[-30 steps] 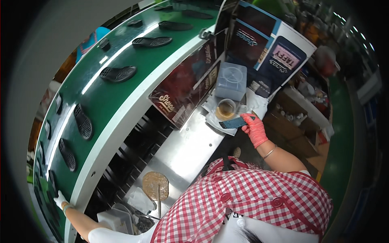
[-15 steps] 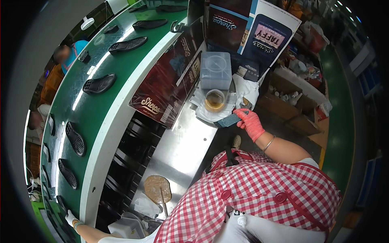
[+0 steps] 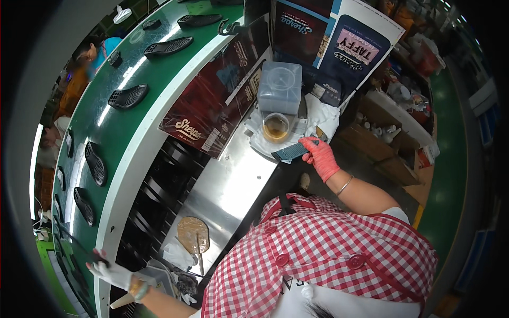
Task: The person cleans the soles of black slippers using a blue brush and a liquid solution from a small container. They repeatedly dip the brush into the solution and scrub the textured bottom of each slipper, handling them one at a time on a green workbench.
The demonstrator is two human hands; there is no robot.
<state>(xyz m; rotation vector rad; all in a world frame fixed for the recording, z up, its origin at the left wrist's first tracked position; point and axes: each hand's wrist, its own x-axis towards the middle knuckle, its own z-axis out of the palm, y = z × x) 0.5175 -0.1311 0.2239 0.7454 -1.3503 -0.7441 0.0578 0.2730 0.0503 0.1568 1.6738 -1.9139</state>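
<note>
My left hand (image 3: 114,273), in a white glove with bare fingertips, grips a black shoe sole (image 3: 82,252) at the edge of the green conveyor. The sole is smeared by motion. A pink-red glove covers my right hand (image 3: 321,156), closed around one end of a flat blue-grey strip (image 3: 291,152), perhaps a brush. Close by that strip stands a clear cup (image 3: 275,129) with amber liquid in it. Behind the cup is a translucent plastic box (image 3: 280,87). Several more black soles lie along the belt, one of them a sole (image 3: 95,164) left of the metal bench.
A metal bench (image 3: 228,183) runs beside the conveyor (image 3: 124,127). On its near end lie a brown round paddle (image 3: 193,236) and white crumpled wrap (image 3: 177,255). Printed cardboard panels (image 3: 212,100) line the belt side. An open carton (image 3: 371,140) of clutter stands right.
My left hand has lifted a sole from the belt and drawn it inward to the right. The right hand keeps its grip on the strip. The soles on the belt have shifted slightly.
</note>
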